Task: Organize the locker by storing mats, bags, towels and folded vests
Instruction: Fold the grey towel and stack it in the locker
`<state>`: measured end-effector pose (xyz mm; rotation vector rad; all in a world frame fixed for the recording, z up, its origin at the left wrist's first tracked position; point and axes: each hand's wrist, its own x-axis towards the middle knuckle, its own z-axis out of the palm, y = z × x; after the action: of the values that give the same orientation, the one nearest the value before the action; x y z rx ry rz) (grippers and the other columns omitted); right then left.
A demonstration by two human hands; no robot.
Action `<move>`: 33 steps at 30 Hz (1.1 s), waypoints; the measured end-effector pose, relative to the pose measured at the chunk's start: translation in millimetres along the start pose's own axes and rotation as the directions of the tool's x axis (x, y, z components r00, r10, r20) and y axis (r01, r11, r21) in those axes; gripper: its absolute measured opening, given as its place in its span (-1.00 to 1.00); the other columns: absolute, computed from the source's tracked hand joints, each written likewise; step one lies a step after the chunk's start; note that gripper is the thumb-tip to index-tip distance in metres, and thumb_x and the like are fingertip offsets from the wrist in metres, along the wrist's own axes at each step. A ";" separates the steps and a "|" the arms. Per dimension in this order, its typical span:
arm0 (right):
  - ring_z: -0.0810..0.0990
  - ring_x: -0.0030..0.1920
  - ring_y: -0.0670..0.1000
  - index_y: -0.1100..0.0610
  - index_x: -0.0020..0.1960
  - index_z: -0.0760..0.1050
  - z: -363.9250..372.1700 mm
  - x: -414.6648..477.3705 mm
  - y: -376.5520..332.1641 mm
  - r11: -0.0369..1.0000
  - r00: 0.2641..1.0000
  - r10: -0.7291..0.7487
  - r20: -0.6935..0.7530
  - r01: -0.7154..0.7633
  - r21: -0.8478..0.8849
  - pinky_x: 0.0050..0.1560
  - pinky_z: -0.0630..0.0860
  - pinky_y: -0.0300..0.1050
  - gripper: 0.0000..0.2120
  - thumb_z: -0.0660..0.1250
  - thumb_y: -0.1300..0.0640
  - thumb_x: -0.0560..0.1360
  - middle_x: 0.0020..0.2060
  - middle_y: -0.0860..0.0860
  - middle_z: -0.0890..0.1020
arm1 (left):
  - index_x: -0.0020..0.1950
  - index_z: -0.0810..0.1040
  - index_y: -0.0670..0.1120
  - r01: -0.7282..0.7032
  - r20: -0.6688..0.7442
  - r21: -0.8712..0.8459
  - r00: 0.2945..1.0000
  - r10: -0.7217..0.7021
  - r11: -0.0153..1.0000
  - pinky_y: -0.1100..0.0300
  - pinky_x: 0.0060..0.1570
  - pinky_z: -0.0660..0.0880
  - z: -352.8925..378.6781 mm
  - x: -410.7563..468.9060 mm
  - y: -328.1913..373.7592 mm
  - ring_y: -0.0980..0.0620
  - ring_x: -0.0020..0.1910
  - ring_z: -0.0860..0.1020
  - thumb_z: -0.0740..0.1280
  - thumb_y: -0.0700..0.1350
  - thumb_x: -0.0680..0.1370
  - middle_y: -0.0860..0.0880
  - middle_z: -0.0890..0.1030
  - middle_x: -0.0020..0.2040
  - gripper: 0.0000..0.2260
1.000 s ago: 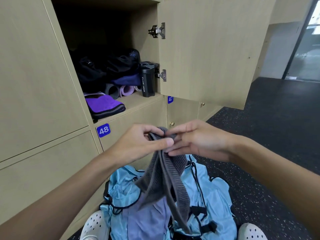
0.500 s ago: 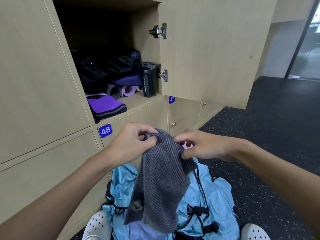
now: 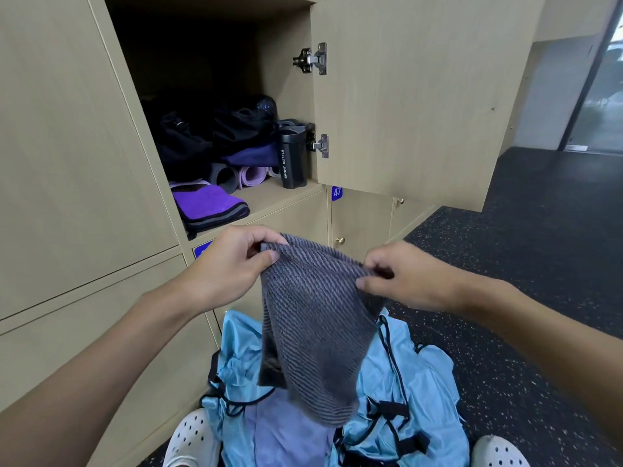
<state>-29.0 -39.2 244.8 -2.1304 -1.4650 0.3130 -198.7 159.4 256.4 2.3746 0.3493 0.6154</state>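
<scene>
A grey striped towel (image 3: 313,335) hangs in front of me, spread by its top edge. My left hand (image 3: 232,264) pinches its left corner and my right hand (image 3: 401,281) pinches its right corner. Below it lies a heap of light blue vests (image 3: 397,382) with black straps on the floor. The open locker (image 3: 215,106) above holds a folded purple towel (image 3: 209,205), rolled mats (image 3: 239,175), dark bags (image 3: 209,136) and a black sport bottle (image 3: 291,160).
The locker door (image 3: 421,96) stands open to the right, over locker 47. Closed locker doors (image 3: 67,136) fill the left. Dark speckled floor (image 3: 526,264) stretches to the right. My white perforated shoes (image 3: 192,439) flank the vests.
My hands have drawn apart along the towel's top edge, opening it from a bunched strip into a wide hanging sheet.
</scene>
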 end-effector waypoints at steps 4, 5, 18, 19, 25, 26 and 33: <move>0.40 -0.46 -0.22 0.06 -0.20 0.50 -8.6 -1.7 -7.5 0.994 0.961 0.030 -0.274 -0.001 0.105 -0.45 0.31 -0.36 -0.85 0.41 0.11 0.52 -0.36 -0.06 0.52 | 0.05 0.59 -0.03 -0.047 -0.045 0.202 0.997 0.057 0.978 0.42 -0.21 0.35 -2.4 2.0 -3.3 0.32 -0.25 0.49 0.28 -0.31 0.61 0.17 0.55 -0.20 -0.80; 0.41 -0.46 -0.24 0.05 -0.19 0.50 -10.3 -1.9 -9.3 0.992 0.952 0.034 -0.304 0.004 0.122 -0.47 0.33 -0.38 -0.86 0.42 0.13 0.51 -0.35 -0.05 0.53 | 0.07 0.58 -0.04 -0.054 -0.060 0.224 0.996 0.069 0.973 0.43 -0.22 0.33 -2.1 2.5 -2.8 0.33 -0.25 0.48 0.27 -0.31 0.61 0.17 0.53 -0.21 -0.80; 0.36 -0.36 -0.20 0.06 -0.13 0.34 -26.4 -2.6 -19.8 0.984 0.848 0.017 -0.530 0.080 0.159 -0.36 0.35 -0.39 -0.81 0.34 0.11 0.56 -0.30 -0.04 0.45 | -0.01 0.56 0.01 -0.114 -0.296 -0.399 0.955 -0.010 0.910 0.03 -0.02 0.58 5.7 5.7 18.2 0.11 -0.17 0.60 0.31 -0.30 0.60 -0.01 0.62 -0.09 -0.80; 0.42 -0.32 -0.21 0.04 -0.06 0.34 -25.7 -2.2 -20.6 0.959 0.830 0.069 -0.554 0.098 0.267 -0.28 0.39 -0.40 -0.81 0.37 0.11 0.54 -0.25 -0.03 0.49 | 0.00 0.55 0.01 -0.127 -0.310 -0.391 0.951 -0.001 0.912 0.03 -0.02 0.57 5.5 6.7 18.7 0.09 -0.14 0.60 0.29 -0.32 0.61 -0.04 0.62 -0.07 -0.78; 0.65 0.11 -0.08 0.06 0.29 0.36 -6.4 0.2 -15.0 0.684 0.971 0.182 -0.155 -0.012 0.729 0.24 0.55 -0.01 -0.46 0.48 0.32 0.41 0.14 -0.03 0.62 | 0.23 0.35 -0.01 -0.084 -0.327 -0.743 0.911 -0.250 0.664 0.19 -0.16 0.57 10.8 10.2 38.2 0.06 -0.18 0.63 0.30 -0.25 0.62 -0.05 0.68 -0.12 -0.74; 0.64 0.13 -0.04 0.09 0.30 0.35 -5.8 3.4 -15.1 0.642 0.958 0.212 -0.194 0.013 0.766 0.26 0.54 0.03 -0.47 0.46 0.34 0.43 0.16 0.00 0.61 | 0.34 0.29 0.00 -0.007 -0.252 -0.778 0.919 -0.302 0.628 0.16 -0.11 0.58 13.2 9.2 38.3 0.11 -0.17 0.66 0.36 -0.16 0.59 0.03 0.69 -0.09 -0.61; 0.57 0.09 -0.09 -0.20 0.55 0.02 -13.1 7.1 -16.5 0.502 0.907 0.340 -0.249 0.048 0.863 0.06 0.56 -0.08 -0.08 0.50 0.11 0.39 0.34 -0.03 0.39 | 0.54 0.13 0.26 0.262 0.081 -0.841 0.926 -0.370 0.473 0.03 -0.08 0.64 28.6 1.6 33.8 -0.09 0.01 0.70 0.47 -0.37 0.39 -0.24 0.64 0.18 -0.08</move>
<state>-33.2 -32.0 265.4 -1.3429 -0.6215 0.5133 -179.8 119.5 259.7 1.2723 0.4088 0.5584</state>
